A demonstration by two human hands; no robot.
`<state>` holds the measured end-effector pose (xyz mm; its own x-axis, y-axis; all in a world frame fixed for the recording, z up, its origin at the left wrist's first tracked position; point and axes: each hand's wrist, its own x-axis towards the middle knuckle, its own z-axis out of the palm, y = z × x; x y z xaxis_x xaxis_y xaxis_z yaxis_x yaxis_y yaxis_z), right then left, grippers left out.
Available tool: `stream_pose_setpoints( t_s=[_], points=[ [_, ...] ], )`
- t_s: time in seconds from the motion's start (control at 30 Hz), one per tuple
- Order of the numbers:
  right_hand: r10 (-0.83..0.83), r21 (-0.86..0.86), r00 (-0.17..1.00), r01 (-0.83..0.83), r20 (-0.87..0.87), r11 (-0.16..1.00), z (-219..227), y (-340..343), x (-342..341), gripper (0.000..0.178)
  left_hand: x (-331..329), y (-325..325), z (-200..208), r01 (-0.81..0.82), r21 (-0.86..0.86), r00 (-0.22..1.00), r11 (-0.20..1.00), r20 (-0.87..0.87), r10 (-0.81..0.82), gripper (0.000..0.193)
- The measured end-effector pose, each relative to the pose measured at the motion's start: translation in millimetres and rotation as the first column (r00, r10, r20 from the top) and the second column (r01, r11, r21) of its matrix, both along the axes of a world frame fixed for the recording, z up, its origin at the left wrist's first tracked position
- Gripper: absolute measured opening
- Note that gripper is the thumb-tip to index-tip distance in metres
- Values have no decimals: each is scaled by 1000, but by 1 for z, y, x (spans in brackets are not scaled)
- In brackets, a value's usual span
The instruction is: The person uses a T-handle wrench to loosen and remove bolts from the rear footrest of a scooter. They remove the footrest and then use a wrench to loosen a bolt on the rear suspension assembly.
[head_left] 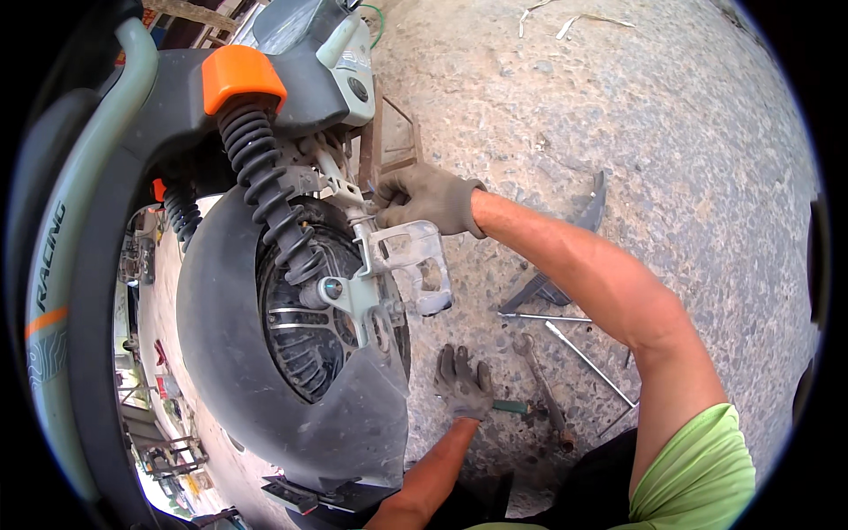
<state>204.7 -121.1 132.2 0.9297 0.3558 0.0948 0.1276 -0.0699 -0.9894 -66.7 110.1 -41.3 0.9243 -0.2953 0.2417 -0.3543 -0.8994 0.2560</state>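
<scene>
An electric scooter's rear end fills the left side, with its wheel (305,349), dark mudguard (221,300) and a black coil shock absorber (256,159) under an orange cap. My right hand (424,199), in a grey glove, is closed at the grey frame bracket beside the wheel. Its fingertips are partly hidden, and what they pinch cannot be made out. Just below it a footrest (415,256) juts out. My left hand (464,384), gloved too, lies low over the ground with fingers stretched out and apart. A green-handled screwdriver (510,406) sticks out from beneath its palm.
On the rough concrete to the right lie a wrench (539,375), a long metal rod tool (587,362) and another rod (543,316). A black plastic part (592,208) lies partly behind my right forearm. A brown metal stand (397,132) is beside the scooter.
</scene>
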Motion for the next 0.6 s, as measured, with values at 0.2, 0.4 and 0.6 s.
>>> stream_pose_setpoints(
  t_s=[0.2, 0.4, 0.6],
  points=[
    [-45, -46, 998, 48, 54, 998, 0, 1, -4, 39, 0, -3, 2, 5, 13, 999, 1000, -32, -5, 48],
    [-18, -178, 998, 28, 59, 984, 0, 2, -4, 52, 0, -1, 0, 8, 6, 1000, 1000, -13, -8, 47],
    [32, -414, 947, 109, 320, 904, 36, -23, -9, 44, 0, 3, -1, -7, 0, 1000, 1000, 6, 7, 47]
  ],
)
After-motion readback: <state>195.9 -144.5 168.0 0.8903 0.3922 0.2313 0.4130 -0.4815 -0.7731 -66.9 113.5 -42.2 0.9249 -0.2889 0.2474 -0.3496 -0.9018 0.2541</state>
